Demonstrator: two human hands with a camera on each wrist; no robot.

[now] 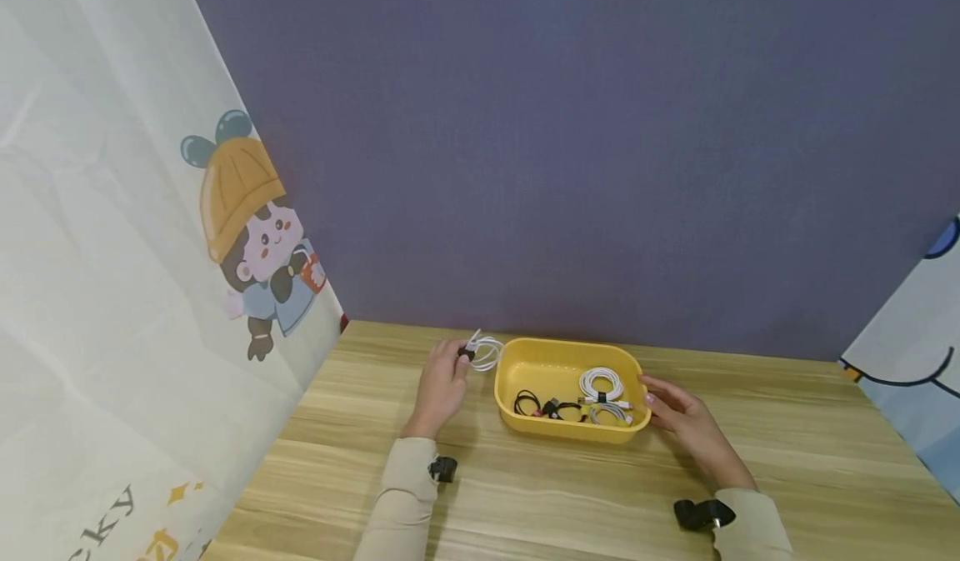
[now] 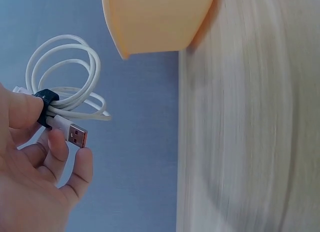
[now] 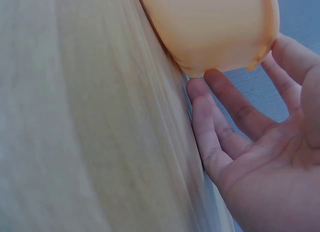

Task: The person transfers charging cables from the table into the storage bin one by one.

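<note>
My left hand [image 1: 441, 386] pinches a coiled white USB cable [image 1: 486, 353] beside the left end of a yellow plastic basket [image 1: 572, 431]. In the left wrist view, a black strap [image 2: 46, 106] binds the cable's loops, and thumb and fingers press on it; the USB plug [image 2: 76, 135] points outward. My right hand [image 1: 690, 428] touches the basket's right end, its fingers mostly straight against wall and rim. Inside the basket, at its right, lie a white coiled cable [image 1: 602, 384] and a grey one [image 1: 611, 413]; black cables [image 1: 527, 403] lie along the near side.
The basket stands on a wood-grain table [image 1: 510, 494], near its back edge. A dark blue-grey panel [image 1: 562, 152] rises behind. At the left hangs a white sheet with a cartoon figure [image 1: 255, 236]; another printed sheet [image 1: 911, 361] is at the right.
</note>
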